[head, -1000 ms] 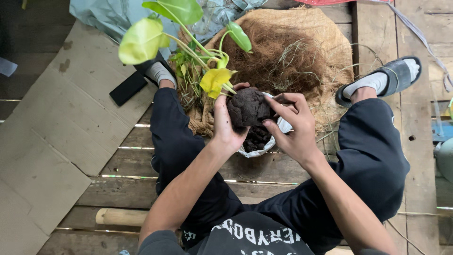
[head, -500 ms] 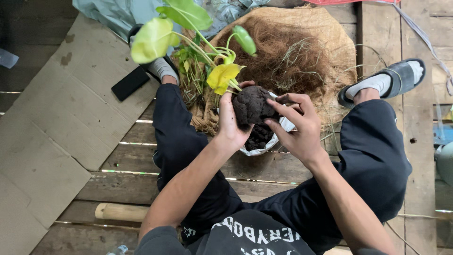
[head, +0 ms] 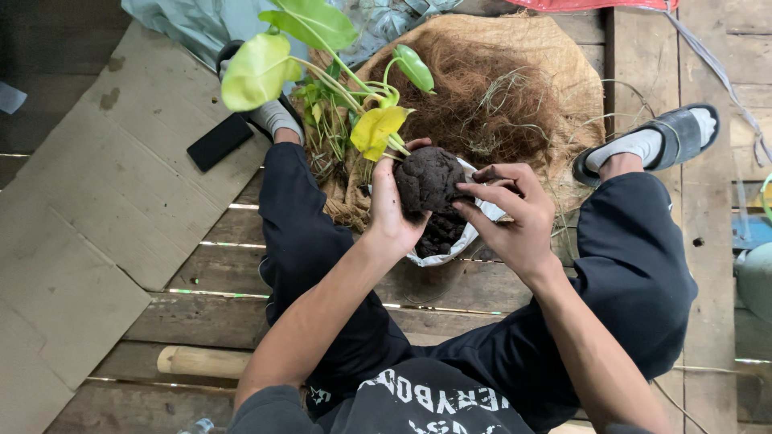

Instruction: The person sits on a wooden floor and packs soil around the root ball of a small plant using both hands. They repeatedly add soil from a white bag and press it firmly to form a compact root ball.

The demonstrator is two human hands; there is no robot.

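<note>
1. Head view, centre of frame: the left hand [head: 392, 210] cups a dark soil ball [head: 427, 178] at the plant's [head: 322, 72] roots; the right hand [head: 515, 215] presses its fingertips against the ball's other side.
2. Just below: a white bag of soil [head: 450, 241], on the plank floor [head: 450, 285].
3. Upper centre: coconut fibre [head: 490, 96].
4. Risk: loose soil may crumble under uneven pressure; the leaning stems could snap.

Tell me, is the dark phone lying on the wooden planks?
No, the dark phone lies on the flattened cardboard, left of the person's leg, not on the planks.
</note>
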